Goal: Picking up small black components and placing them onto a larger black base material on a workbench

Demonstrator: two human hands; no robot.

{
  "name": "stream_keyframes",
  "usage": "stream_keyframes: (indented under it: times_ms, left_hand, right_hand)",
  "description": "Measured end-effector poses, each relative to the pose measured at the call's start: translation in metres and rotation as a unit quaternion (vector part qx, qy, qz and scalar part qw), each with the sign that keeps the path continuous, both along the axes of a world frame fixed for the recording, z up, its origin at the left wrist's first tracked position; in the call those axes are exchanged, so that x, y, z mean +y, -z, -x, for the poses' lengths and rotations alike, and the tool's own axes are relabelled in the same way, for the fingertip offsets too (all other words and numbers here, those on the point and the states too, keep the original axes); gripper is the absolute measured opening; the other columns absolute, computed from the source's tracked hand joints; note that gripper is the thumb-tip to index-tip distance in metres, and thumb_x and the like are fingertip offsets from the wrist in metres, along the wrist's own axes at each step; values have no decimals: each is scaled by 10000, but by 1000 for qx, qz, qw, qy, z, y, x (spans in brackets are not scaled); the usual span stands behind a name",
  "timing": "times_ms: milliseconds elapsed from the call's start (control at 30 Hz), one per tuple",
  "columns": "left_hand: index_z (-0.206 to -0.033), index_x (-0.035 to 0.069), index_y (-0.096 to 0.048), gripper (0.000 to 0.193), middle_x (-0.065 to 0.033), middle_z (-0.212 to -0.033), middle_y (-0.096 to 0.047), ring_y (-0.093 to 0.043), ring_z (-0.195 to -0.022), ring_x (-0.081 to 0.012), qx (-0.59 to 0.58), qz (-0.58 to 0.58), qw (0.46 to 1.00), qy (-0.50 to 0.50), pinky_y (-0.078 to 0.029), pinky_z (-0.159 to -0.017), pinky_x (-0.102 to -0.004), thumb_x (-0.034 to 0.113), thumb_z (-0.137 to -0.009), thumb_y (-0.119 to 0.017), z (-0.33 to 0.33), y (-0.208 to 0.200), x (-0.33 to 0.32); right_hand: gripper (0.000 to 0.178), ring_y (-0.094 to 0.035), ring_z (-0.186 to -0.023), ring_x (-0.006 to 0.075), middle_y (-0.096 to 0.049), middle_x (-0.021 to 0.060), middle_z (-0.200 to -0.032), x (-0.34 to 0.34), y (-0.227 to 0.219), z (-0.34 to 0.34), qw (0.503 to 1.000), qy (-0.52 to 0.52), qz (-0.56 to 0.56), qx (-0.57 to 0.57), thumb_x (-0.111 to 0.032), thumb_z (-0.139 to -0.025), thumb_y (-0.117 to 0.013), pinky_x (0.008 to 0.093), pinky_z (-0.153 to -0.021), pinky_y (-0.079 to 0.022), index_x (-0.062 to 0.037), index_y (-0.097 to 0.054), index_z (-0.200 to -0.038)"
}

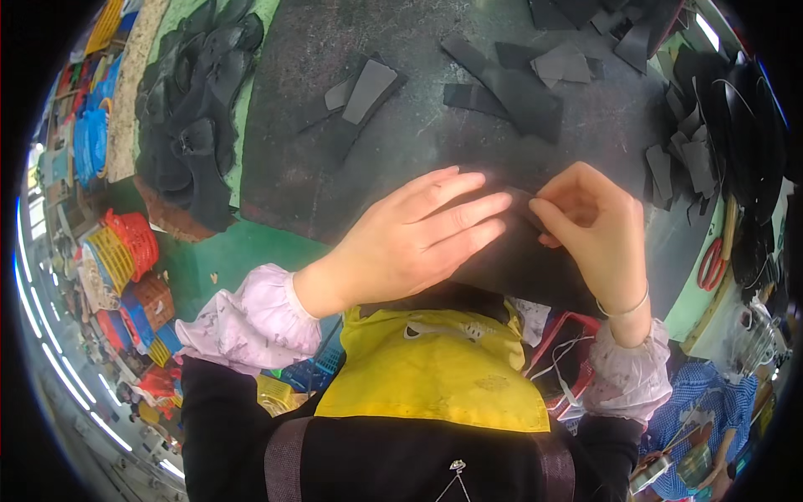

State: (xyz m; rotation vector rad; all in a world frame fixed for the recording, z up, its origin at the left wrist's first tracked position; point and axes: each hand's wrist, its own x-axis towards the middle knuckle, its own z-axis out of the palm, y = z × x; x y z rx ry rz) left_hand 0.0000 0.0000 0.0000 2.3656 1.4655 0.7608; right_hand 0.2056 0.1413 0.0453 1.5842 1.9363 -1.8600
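My left hand (418, 238) lies flat with its fingers stretched out, pressing on a black piece of sheet material (531, 263) near the front edge of the dark work board (410, 109). The thumb and forefinger of my right hand (598, 222) are pinched together at that piece's upper edge, just right of my left fingertips. Its outline blends into the board, so its full shape is hard to make out. Beyond my hands lie loose dark cut pieces (523, 92) and a smaller pair of grey and black strips (368, 92).
A heap of black pieces (196, 125) covers the left side of the green table. More scraps (694, 163) lie at the right, with red-handled scissors (712, 265) near the table's right edge. Yellow cloth (435, 368) covers my lap. Another person in blue (694, 410) is at lower right.
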Motion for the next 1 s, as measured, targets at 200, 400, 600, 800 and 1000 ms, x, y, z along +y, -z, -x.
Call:
stream_keyframes:
  times_ms: [200,400,600,800,1000]
  left_hand:
    - [-1289,87,-671,574,-74,-1393,-600,-555,-1272,-311,-10,17,1000,-13,-497,-1061,-476,106,-726,-784,-10,-8,1]
    - [-984,169,-673,231,-65,-1107,-549,-525,-1135,-317,13,7,992,-127,-401,-962,-465,177,-792,-800,-9,-14,24]
    - [-1219,118,-700,327,-117,-1315,-587,-512,-1250,-336,145,-27,942,-300,-387,-1078,-440,216,-908,-714,72,-44,36]
    - [-1272,159,-661,431,-71,-1292,-587,-514,-1267,-318,130,-87,975,-157,-395,-1079,-456,169,-851,-754,34,-13,100]
    - [-1097,144,-688,273,-26,-1106,-624,-565,-1141,-263,103,-87,984,-113,-430,-981,-415,132,-834,-758,40,-10,105]
  right_hand:
    - [370,-652,-755,282,-603,80,-834,-13,-2,-17,880,-105,-461,-53,-169,-727,-874,382,-649,-524,-92,-597,-960]
    - [224,-632,-667,152,-637,61,-811,-17,9,-18,959,-65,-241,137,-30,-810,-808,294,-629,-503,-35,-625,-939]
    - [285,-599,-736,123,-678,64,-1071,39,11,-61,858,78,-506,-31,-10,-889,-728,249,-666,-474,-61,-702,-1168]
    - [205,-561,-707,120,-626,47,-1019,58,19,-71,850,1,-523,-58,16,-821,-766,265,-662,-473,-53,-741,-1013]
    - [163,-536,-722,86,-632,23,-932,48,13,-71,864,46,-501,37,7,-858,-761,231,-664,-449,-39,-754,-1014]
